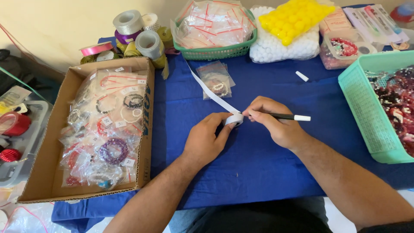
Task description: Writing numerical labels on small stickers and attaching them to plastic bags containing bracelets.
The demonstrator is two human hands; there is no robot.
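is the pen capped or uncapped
Uncapped: the pen in the right hand points at the tape roll, and a white cap lies apart on the blue cloth.

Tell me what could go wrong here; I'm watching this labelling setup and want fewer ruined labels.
1. The left hand pinches the small white tape roll while the right hand writes with a pen; the roll could turn and smear the mark.
2. The loose tape strip trails over the bagged bracelets and might stick to or drag them.
3. The pen cap lies loose on the blue cloth and could roll away.
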